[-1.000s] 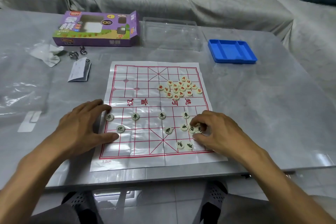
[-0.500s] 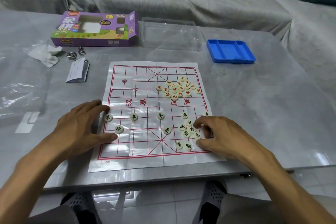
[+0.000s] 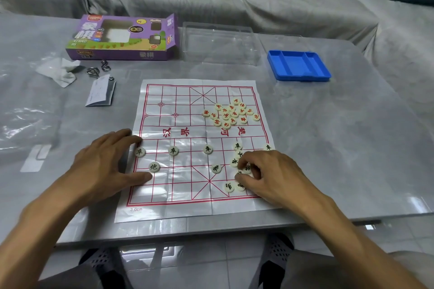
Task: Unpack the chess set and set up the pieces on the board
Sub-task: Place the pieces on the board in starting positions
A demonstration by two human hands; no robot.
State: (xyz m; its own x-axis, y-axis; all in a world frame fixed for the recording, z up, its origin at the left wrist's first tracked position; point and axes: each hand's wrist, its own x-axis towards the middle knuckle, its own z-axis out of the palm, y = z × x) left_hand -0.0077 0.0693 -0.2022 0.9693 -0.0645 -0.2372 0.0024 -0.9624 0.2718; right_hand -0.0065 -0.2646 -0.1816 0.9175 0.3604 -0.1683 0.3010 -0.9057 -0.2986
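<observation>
- Plastic board (image 3: 187, 185) lies flat on our desk (image 3: 328, 148).
- Left hand (image 3: 103, 162) spread flat, pinning board's left edge.
- Right hand (image 3: 270, 173) curled, fingertips pinching black-marked pieces (image 3: 234, 161) near right corner.
- Red-marked pieces (image 3: 231, 114) heaped at far side.

Box (image 3: 122, 38) behind board (image 3: 178, 178); tray (image 3: 298, 65) behind-right; pieces (image 3: 231, 112) on board's far-right.

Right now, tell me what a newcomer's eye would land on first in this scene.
First the white board sheet with its red grid, spread in the middle of the grey table, with both hands on its near half: the left hand flat at the left edge, the right hand fingering black-lettered pieces. Next a heap of red-lettered pieces on the far right half, then the purple box and blue tray behind.
</observation>
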